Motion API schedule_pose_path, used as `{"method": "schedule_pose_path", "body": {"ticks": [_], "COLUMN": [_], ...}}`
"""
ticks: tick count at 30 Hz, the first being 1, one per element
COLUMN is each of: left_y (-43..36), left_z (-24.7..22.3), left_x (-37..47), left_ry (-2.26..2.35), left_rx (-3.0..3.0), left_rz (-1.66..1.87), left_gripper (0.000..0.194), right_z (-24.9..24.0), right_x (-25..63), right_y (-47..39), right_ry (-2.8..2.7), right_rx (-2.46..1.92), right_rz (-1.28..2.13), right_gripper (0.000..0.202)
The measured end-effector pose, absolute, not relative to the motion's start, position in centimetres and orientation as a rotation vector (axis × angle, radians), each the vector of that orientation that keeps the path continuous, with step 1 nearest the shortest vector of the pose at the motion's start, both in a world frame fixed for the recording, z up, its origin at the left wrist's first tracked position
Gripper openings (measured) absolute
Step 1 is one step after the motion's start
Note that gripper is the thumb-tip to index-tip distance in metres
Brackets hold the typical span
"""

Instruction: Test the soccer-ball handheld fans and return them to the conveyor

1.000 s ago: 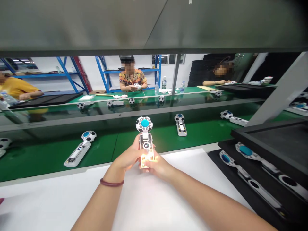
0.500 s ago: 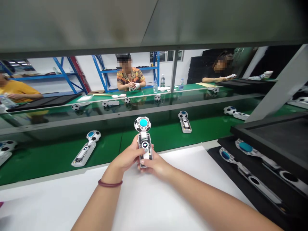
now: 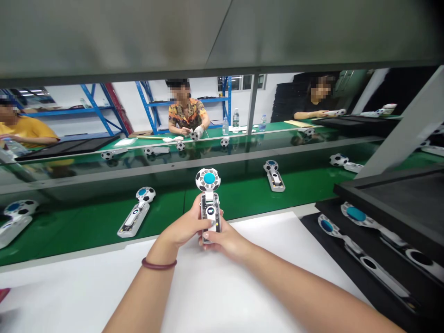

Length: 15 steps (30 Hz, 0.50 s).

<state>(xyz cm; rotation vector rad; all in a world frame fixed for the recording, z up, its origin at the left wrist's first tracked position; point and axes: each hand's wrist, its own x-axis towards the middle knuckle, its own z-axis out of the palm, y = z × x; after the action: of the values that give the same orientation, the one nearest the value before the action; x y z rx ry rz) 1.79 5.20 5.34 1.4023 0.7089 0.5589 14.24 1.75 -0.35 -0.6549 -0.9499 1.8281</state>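
Observation:
Both my hands hold one soccer-ball handheld fan point(image 3: 210, 203) upright over the white table sheet, near the belt. Its round head has black and white patches, pale slots and a blue disc. Below, a clear-fronted handle carries a small round screen with lit digits. My left hand point(image 3: 194, 221) wraps the handle's left side, thumb across its front. From the right, my right hand point(image 3: 222, 237) closes round the lower end, its thumb on the bottom front. The fingers behind the handle are mostly hidden.
On the green belt point(image 3: 239, 196) lie similar fans, one to the left point(image 3: 133, 219) and one to the right point(image 3: 274, 180). More fans point(image 3: 367, 263) rest in black foam at right. A metal shelf point(image 3: 138, 37) hangs overhead. Co-workers point(image 3: 187, 113) sit opposite.
The fans on the near belt have shifted right. The held fan's screen changed from an icon to digits. My hands keep their grip, nearly still. The co-worker opposite has turned the ball-headed piece.

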Motion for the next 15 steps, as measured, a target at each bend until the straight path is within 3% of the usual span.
{"method": "schedule_pose_path", "body": {"ticks": [15], "left_y": [5.55], "left_z": [4.97], "left_x": [1.98], "left_ry": [0.799], "left_rx": [1.592], "left_rz": [0.645], "left_gripper": [0.075], "right_z": [0.29], "right_x": [14.2], "right_y": [1.69], "right_ry": [-0.926], "right_rx": [-0.622], "right_rz": [1.707], "right_gripper": [0.062]}}
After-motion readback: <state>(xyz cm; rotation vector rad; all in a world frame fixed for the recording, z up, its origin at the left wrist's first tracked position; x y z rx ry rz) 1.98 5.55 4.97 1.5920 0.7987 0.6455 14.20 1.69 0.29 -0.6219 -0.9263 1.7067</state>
